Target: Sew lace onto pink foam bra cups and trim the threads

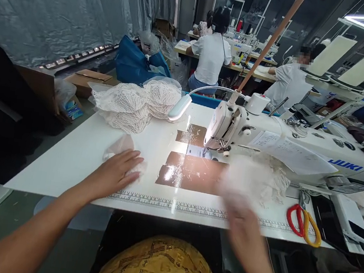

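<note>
My left hand [116, 170] lies flat with fingers stretched out on a small piece of white lace [121, 146] on the white sewing table [74, 157]. My right hand [241, 217] is smeared by motion near the table's front edge, beside a blurred piece of white lace fabric [257, 176]; its fingers cannot be made out. A white JUKI sewing machine [302, 149] stands right of centre, its needle area [212, 147] over brown taped patches [190, 171]. A pile of white lace pieces [139, 101] sits at the table's far left.
Red and yellow scissors [303, 221] lie at the right front, next to a dark phone [326, 220]. A gooseneck lamp [179, 108] shines on the table. A printed ruler [172, 205] runs along the front edge. Other people [212, 55] sit at machines behind. Cardboard boxes [86, 80] stand at left.
</note>
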A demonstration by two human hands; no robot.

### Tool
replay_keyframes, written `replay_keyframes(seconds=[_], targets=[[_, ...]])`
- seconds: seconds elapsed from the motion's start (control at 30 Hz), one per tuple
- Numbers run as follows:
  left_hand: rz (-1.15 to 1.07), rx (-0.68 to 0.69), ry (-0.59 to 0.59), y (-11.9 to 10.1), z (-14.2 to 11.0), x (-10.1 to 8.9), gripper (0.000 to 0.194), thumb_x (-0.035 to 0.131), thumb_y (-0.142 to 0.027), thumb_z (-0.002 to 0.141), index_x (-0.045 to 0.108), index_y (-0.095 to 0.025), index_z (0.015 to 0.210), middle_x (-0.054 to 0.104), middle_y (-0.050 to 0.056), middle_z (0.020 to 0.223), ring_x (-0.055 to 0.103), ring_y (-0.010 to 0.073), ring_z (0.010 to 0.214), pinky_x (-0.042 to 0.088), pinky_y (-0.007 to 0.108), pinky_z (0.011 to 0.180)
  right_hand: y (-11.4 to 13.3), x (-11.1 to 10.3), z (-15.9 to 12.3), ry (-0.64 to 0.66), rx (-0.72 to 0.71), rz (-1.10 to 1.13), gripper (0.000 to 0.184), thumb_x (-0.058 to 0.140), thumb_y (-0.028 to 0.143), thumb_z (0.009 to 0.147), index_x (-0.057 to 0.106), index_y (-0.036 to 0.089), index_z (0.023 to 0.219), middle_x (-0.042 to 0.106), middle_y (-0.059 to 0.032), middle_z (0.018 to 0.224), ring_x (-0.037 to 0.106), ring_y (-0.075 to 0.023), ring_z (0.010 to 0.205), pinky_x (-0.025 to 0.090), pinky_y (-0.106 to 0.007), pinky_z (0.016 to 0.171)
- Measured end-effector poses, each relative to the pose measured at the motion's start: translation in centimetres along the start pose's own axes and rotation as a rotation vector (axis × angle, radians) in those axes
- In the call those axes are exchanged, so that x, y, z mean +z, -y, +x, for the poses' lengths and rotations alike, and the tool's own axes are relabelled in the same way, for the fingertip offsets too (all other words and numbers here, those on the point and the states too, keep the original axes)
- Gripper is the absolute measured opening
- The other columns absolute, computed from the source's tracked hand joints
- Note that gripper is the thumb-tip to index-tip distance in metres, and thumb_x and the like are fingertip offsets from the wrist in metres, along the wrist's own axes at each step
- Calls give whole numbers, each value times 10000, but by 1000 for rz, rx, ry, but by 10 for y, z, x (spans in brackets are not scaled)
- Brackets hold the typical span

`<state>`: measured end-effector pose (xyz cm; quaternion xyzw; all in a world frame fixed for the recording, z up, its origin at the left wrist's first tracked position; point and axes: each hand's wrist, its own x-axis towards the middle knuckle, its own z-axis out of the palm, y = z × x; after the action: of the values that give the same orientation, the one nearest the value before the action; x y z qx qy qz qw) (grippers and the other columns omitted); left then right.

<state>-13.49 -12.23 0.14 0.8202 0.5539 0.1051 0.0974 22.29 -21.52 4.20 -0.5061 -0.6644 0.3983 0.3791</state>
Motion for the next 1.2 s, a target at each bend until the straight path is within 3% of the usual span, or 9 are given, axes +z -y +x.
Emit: replay_keyframes(seconds=[0.17, 0.27, 0.47, 0.67, 0.73, 0.83, 0.93, 1.03, 1.2], targets=[[13, 38, -71, -2, 8, -4, 573, 353, -503, 906, 618, -86, 1198, 523, 206, 1353, 418, 368, 1307, 344, 532, 1080, 6, 70, 17, 794, -163, 40, 118, 611, 335, 835, 626, 219, 847, 621, 33, 719, 550, -116, 612, 396, -196, 546], [-247, 98, -11, -36, 8, -14, 503, 394, -471, 926, 584, -144, 1257, 507, 151, 1388, 394, 324, 1336, 324, 493, 1107, 7, 78, 20, 755, -124, 77, 107, 638, 300, 804, 589, 205, 807, 584, 44, 709, 517, -104, 624, 375, -185, 556], [-1090, 293, 489, -105, 11, -11, 555, 604, -477, 817, 543, -185, 1285, 651, 93, 1166, 635, 250, 989, 519, 311, 802, 5, 45, 37, 364, -19, 123, 81, 562, 196, 833, 614, 200, 894, 630, 10, 808, 552, -132, 698, 413, -227, 622], [-766, 37, 59, -116, 19, 17, 197, 551, -313, 856, 640, -147, 797, 609, 28, 750, 558, 169, 722, 441, 250, 650, 6, 12, 36, -314, -300, -261, 165, 621, 104, 731, 530, 241, 740, 608, 7, 727, 547, -154, 663, 407, -263, 591], [-789, -40, 88, -110, 16, 18, 291, 521, -361, 885, 592, -149, 700, 537, 4, 639, 500, 139, 610, 404, 233, 565, 4, 8, 36, -394, -292, -269, 161, 626, 125, 745, 523, 249, 736, 612, -2, 748, 565, -170, 708, 429, -281, 633], [-1137, 79, 500, -107, 6, 9, 401, 443, -478, 930, 630, -143, 815, 606, 32, 709, 544, 134, 602, 444, 240, 573, -3, 9, 42, -149, -89, -119, 127, 627, 187, 766, 522, 229, 708, 644, -25, 857, 584, -183, 790, 450, -284, 668], [-1439, 228, 796, -108, -4, -4, 576, 483, -547, 905, 450, -202, 1364, 648, 128, 1093, 647, 189, 810, 510, 314, 752, -11, 17, 48, 215, 160, 215, 104, 640, 296, 793, 584, 210, 779, 658, -29, 876, 594, -189, 797, 466, -281, 661], [-1367, 152, 745, -107, -5, -10, 847, 564, -506, 875, 71, -275, 1524, 628, 111, 1125, 640, 171, 796, 511, 287, 711, -18, 28, 46, 360, 294, 475, 238, 728, 361, 727, 632, 195, 867, 648, -15, 834, 587, -189, 769, 469, -292, 682], [-993, 33, 496, -101, 13, -2, 941, 743, -421, 734, 216, -289, 1503, 565, 75, 1183, 589, 175, 883, 503, 284, 765, -24, 41, 43, 489, 446, 737, 284, 792, 349, 668, 581, 166, 722, 506, 45, 634, 434, -90, 558, 369, -215, 538]])
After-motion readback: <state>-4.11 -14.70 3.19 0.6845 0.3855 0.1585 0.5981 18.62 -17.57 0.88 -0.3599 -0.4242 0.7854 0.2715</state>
